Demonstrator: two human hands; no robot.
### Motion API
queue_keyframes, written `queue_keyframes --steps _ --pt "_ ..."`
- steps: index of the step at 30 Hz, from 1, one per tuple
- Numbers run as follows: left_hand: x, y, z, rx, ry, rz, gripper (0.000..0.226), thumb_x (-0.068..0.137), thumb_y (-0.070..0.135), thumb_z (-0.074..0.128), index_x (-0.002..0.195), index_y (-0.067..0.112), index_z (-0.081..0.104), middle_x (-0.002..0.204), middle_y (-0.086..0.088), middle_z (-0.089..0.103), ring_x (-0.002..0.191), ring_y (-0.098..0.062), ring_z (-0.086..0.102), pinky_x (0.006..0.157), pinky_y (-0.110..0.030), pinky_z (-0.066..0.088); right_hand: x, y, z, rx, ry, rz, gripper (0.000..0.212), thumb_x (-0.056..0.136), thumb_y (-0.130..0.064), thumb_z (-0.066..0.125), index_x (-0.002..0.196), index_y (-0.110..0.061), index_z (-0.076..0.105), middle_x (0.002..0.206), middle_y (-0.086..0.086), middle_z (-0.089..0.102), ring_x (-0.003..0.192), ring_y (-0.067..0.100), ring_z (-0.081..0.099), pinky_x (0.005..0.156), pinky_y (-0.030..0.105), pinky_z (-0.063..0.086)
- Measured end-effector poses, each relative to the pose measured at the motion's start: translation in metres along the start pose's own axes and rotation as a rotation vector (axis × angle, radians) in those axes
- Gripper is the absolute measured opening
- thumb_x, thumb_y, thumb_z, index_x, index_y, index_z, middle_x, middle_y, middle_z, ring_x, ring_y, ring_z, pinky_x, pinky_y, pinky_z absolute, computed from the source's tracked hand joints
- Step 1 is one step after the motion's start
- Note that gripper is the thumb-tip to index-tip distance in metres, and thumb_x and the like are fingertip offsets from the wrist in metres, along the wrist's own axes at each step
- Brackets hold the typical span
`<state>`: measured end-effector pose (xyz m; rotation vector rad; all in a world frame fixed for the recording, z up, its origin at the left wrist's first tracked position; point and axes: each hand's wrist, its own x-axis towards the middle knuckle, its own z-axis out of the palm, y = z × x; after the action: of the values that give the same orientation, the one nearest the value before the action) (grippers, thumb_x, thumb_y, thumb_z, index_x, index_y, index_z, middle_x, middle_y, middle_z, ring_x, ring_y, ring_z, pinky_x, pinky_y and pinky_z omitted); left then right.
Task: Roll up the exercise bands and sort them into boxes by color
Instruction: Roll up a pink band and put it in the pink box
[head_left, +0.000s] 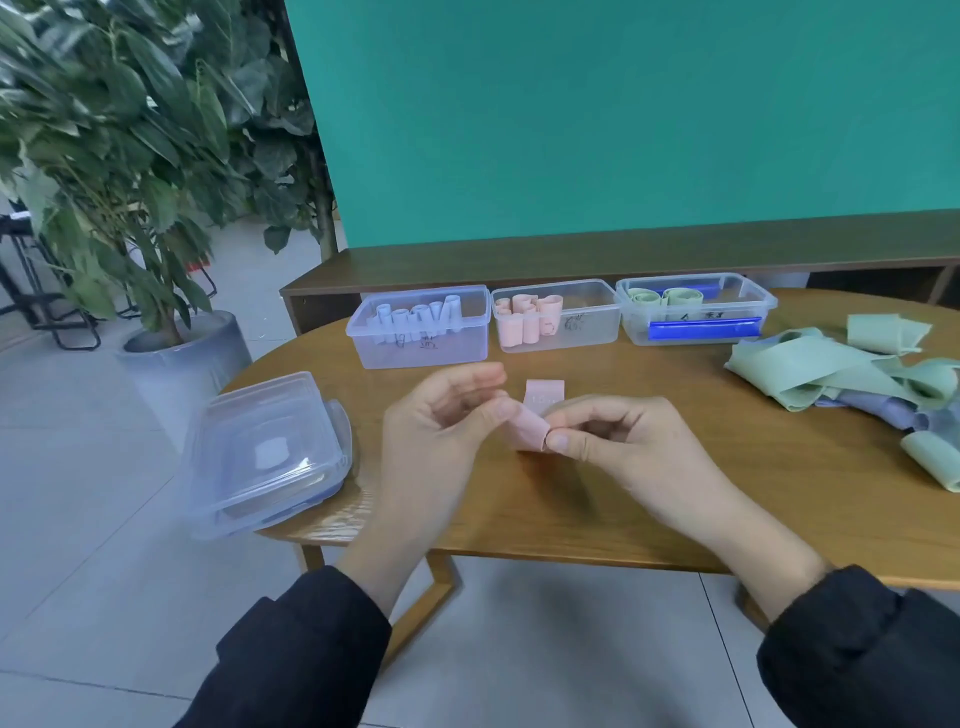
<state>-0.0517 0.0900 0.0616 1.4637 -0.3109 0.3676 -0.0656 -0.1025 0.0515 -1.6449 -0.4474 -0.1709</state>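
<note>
Both hands are working a pink band (530, 434) just above the middle of the table (571, 509), near its front edge: left hand (441, 421) and right hand (618, 441) each pinch an end of the roll, probably so it stays tight and doesn't spring open. Along the back edge sit three open boxes: blue rolls in the left box (421, 332), pink in the middle box (558, 317), green in the right box (696, 312). Loose green bands (831, 374) pile by the right edge, stacked lids (265, 452) at the left.
</note>
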Motion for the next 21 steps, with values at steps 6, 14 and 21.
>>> queue_keyframes --steps 6,14,21 --pt "0.023 0.059 0.007 -0.016 -0.173 0.097 0.031 0.08 -0.003 0.079 0.1 0.019 0.075 0.1 0.0 0.079 0.098 -0.014 0.074 0.085 -0.024 0.056 0.014 -0.054 -0.002 0.099 -0.043 -0.054 0.025 0.066 -0.011 0.082 0.088 -0.007 0.072 0.083 0.01 0.075 0.076 0.017 0.071 0.072 0.022 0.055" --pt "0.04 0.119 0.017 0.017 -0.227 0.136 0.041 0.073 -0.008 0.083 0.107 0.011 0.072 0.099 -0.007 0.078 0.084 -0.021 0.075 0.077 -0.029 0.059 0.027 -0.107 0.005 0.129 0.108 -0.135 0.041 0.067 -0.002 0.085 0.099 0.003 0.061 0.085 0.01 0.071 0.072 0.016 0.067 0.061 0.019 0.051" --pt "0.042 0.139 0.015 0.106 -0.229 0.134 0.039 0.069 -0.006 0.086 0.101 0.012 0.073 0.09 -0.006 0.077 0.081 -0.018 0.074 0.077 -0.029 0.06 0.027 -0.13 0.004 -0.008 0.09 -0.122 0.03 0.072 -0.006 0.087 0.087 0.006 0.065 0.081 0.022 0.069 0.067 0.016 0.056 0.051 0.015 0.044"
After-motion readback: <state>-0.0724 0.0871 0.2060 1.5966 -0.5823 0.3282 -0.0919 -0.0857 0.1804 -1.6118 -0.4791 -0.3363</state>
